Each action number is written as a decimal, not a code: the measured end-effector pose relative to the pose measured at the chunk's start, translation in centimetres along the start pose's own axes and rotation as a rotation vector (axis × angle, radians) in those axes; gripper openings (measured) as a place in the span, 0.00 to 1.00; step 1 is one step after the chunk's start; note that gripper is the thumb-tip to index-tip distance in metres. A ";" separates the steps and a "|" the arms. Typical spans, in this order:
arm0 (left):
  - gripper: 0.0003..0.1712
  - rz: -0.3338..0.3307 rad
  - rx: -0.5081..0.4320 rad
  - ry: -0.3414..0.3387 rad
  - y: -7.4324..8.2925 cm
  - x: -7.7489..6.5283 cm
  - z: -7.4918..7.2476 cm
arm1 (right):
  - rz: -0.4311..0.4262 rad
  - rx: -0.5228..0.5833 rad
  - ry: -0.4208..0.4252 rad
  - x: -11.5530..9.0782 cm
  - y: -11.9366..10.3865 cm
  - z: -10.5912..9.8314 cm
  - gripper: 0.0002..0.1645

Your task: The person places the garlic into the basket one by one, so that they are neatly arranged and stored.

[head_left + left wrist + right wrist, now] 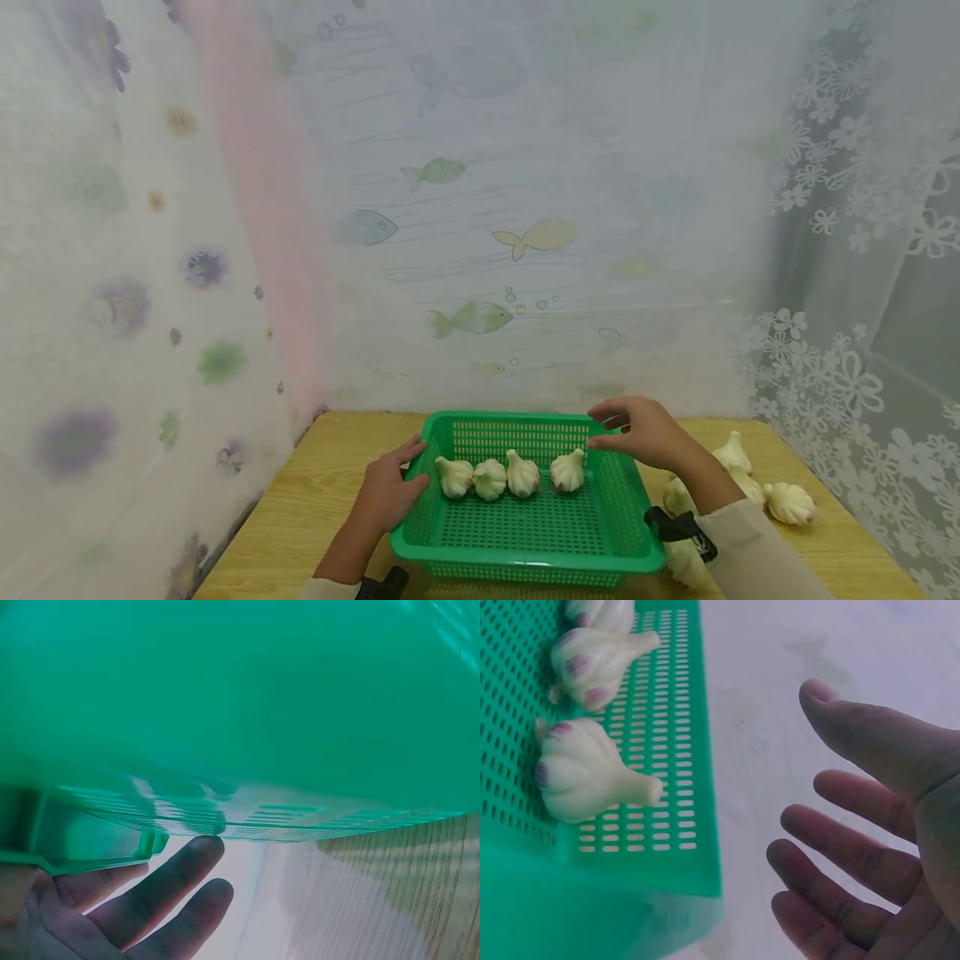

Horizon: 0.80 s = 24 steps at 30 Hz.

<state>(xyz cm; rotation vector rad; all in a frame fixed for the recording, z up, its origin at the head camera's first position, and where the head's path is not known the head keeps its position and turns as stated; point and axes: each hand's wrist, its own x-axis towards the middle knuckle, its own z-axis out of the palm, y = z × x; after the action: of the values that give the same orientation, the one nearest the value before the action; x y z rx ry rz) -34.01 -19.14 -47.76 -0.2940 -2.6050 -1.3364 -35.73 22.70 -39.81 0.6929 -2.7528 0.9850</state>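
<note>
A green plastic basket (pixel 525 560) with slotted walls sits on the wooden table. Inside it, several garlic bulbs stand in a row toward the back; the rightmost garlic bulb (pixel 567 471) is set apart from the others. My left hand (pixel 386 492) rests at the basket's left rim, thumb by the inner edge. In the left wrist view its fingers (pixel 161 889) lie fairly straight along the outer wall. My right hand (pixel 641 433) hovers at the back right corner, close to that rightmost bulb. Its fingers are spread and hold nothing in the right wrist view.
More garlic bulbs (pixel 790 503) lie on the table (pixel 300 500) right of the basket, some partly hidden under my right forearm. Patterned curtains (pixel 480 250) hang behind the table and along both sides.
</note>
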 end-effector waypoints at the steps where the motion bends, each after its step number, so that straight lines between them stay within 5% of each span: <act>1: 0.32 0.001 0.000 -0.003 0.0 0.0 0.0 | 0.002 0.008 -0.001 -0.4 0.1 -0.1 0.34; 15: 0.32 0.007 -0.016 -0.007 -0.1 -0.4 -0.1 | 0.036 0.046 0.086 -5.8 1.4 -0.5 0.36; 24: 0.32 0.032 0.021 0.005 -0.1 0.0 0.0 | 0.144 0.037 0.178 -9.2 2.8 -0.2 0.33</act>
<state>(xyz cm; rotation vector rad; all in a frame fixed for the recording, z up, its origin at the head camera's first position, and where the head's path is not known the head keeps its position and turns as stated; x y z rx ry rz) -34.02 -19.23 -47.84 -0.3268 -2.5974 -1.2972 -28.89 28.23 -43.78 0.3938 -2.6635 1.0725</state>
